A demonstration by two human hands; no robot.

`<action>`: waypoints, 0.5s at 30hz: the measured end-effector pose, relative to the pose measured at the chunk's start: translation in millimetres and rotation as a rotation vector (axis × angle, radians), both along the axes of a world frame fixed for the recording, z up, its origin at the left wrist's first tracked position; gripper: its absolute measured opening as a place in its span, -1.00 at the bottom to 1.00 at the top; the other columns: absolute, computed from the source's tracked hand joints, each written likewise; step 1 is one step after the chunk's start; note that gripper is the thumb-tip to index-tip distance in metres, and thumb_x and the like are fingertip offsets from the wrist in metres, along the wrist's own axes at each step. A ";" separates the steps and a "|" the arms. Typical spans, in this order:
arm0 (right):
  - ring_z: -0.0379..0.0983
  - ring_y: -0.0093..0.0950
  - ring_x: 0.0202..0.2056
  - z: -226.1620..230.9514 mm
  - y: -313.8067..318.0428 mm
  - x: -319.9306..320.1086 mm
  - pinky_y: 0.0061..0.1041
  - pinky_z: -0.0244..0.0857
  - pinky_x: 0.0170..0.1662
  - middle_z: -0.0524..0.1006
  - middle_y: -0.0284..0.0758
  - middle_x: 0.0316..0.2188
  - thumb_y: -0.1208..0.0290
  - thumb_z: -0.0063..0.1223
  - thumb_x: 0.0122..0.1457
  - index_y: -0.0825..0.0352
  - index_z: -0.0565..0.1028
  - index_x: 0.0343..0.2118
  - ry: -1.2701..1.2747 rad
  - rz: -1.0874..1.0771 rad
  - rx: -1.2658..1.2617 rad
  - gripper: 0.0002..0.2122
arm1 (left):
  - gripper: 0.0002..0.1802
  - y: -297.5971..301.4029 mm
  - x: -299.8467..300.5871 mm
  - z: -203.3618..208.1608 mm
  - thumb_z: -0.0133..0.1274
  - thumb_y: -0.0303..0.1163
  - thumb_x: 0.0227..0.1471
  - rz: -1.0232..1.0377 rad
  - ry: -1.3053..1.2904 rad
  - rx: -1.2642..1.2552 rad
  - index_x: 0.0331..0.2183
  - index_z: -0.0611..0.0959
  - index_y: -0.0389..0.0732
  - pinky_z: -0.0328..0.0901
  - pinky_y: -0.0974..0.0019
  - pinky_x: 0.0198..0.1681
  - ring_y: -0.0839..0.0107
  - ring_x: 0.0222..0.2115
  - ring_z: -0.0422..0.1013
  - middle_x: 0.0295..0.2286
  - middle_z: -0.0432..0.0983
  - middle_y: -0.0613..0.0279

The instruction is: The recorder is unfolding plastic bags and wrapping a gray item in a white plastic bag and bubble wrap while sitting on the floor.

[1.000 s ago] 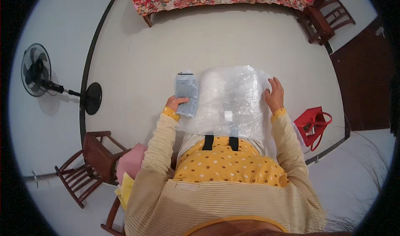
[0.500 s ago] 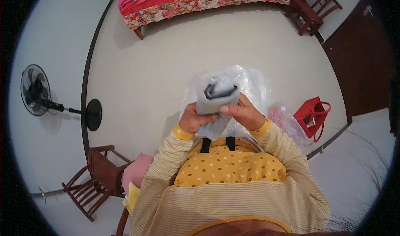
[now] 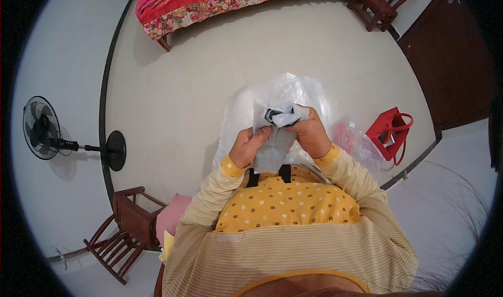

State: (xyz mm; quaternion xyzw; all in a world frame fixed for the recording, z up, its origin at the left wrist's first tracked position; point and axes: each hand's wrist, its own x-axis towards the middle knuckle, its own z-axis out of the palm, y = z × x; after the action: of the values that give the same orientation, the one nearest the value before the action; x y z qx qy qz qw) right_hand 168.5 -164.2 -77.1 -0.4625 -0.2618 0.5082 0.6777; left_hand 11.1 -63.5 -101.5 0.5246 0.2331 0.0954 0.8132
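In front of my chest is a small translucent plastic bag (image 3: 272,153), its mouth tilted upward. A rolled white bundle with black edging (image 3: 285,117), which looks like folded cloth, shows at the bag's mouth; its lower part is hidden. My left hand (image 3: 247,147) is closed on the bag's left side, thumb across the front. My right hand (image 3: 314,137) grips the bundle and the bag's right side, with its fingers partly hidden behind. A large clear plastic bag (image 3: 301,87) spreads out behind and below both hands.
To the right are a pinkish clear plastic bag (image 3: 348,138) and a red handbag (image 3: 389,134). A standing fan (image 3: 42,128) is at the left, above a brown wooden chair (image 3: 135,218) with a pink item (image 3: 172,213) beside it. A bed (image 3: 236,6) stands ahead, near another chair (image 3: 374,8).
The bundle has tilted and been squeezed at the bag's mouth. My right hand has turned and shifted from the bag's front to its upper right. The view has shifted slightly.
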 end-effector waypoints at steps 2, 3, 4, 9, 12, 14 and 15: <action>0.42 -0.46 -0.18 -2.0 -0.1 0.1 -0.51 0.26 -0.06 0.52 -0.28 -0.23 0.62 -0.02 -0.05 0.41 0.50 -0.25 -0.209 0.031 -0.066 -0.76 | -0.55 0.5 -2.5 -14.0 -0.13 -0.24 0.11 -0.007 -0.021 0.057 -0.07 0.42 -0.38 0.25 0.39 -0.12 0.50 -0.25 0.35 -0.21 0.43 0.20; 0.38 -0.41 -0.11 -4.9 1.0 -0.3 -0.42 0.21 0.00 0.50 -0.27 -0.18 0.57 -0.05 -0.02 0.36 0.50 -0.22 -0.372 0.048 0.148 -0.75 | -0.55 0.1 -3.3 -18.1 -0.19 -0.24 0.13 -0.015 -0.046 0.116 -0.06 0.40 -0.38 0.26 0.39 -0.12 0.48 -0.25 0.37 -0.21 0.43 0.18; 0.35 -0.36 -0.04 -6.1 1.7 -0.3 -0.32 0.16 0.05 0.48 -0.26 -0.13 0.52 -0.07 0.02 0.32 0.50 -0.19 -0.533 0.064 0.365 -0.74 | -0.55 -1.7 -3.7 -21.5 -0.19 -0.24 0.13 -0.013 -0.046 0.114 -0.06 0.40 -0.38 0.26 0.39 -0.12 0.48 -0.25 0.37 -0.21 0.43 0.18; 0.21 -0.17 0.08 9.6 -3.4 5.0 -0.06 -0.14 0.17 0.42 -0.29 -0.05 0.49 0.07 -0.13 0.15 0.51 -0.24 -1.240 0.052 0.462 -0.70 | -0.56 -9.6 -3.9 -0.5 -0.31 -0.26 0.15 0.136 -0.282 -0.690 0.00 0.35 -0.26 0.22 0.21 0.01 0.28 -0.08 0.34 -0.08 0.36 0.16; 0.20 -0.17 0.08 10.1 -5.5 8.4 0.00 -0.05 0.13 0.39 -0.31 -0.03 0.39 0.12 -0.23 0.17 0.51 -0.22 -1.470 0.057 0.462 -0.62 | -0.52 -5.9 -4.8 8.7 -0.25 -0.19 0.14 0.093 -0.330 -0.693 0.04 0.29 -0.23 0.17 0.15 0.07 0.29 -0.02 0.28 -0.02 0.29 0.17; 0.18 -0.16 0.09 4.3 -4.3 8.6 -0.03 -0.02 0.13 0.36 -0.27 -0.01 0.41 0.14 -0.29 0.18 0.51 -0.25 -1.460 0.119 0.546 -0.61 | -0.52 -6.2 -6.0 9.9 -0.18 -0.21 0.13 0.079 -0.391 -0.799 0.04 0.29 -0.23 0.18 0.17 0.07 0.31 -0.02 0.28 -0.04 0.30 0.16; 0.18 -0.16 0.09 4.5 -4.4 8.6 -0.03 -0.02 0.13 0.36 -0.27 -0.01 0.41 0.14 -0.29 0.18 0.51 -0.25 -1.459 0.123 0.546 -0.61 | -0.50 -6.2 -6.9 5.4 -0.09 -0.26 0.09 -0.011 -0.279 -0.643 0.04 0.28 -0.24 0.20 0.20 0.05 0.32 -0.03 0.29 -0.07 0.33 0.16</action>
State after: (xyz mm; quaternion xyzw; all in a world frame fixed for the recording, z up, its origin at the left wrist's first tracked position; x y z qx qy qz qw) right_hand 177.1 -168.6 -72.6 -0.4813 -0.7822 0.0299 0.3945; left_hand 4.1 -69.7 -96.1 0.2245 0.1352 0.0836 0.9614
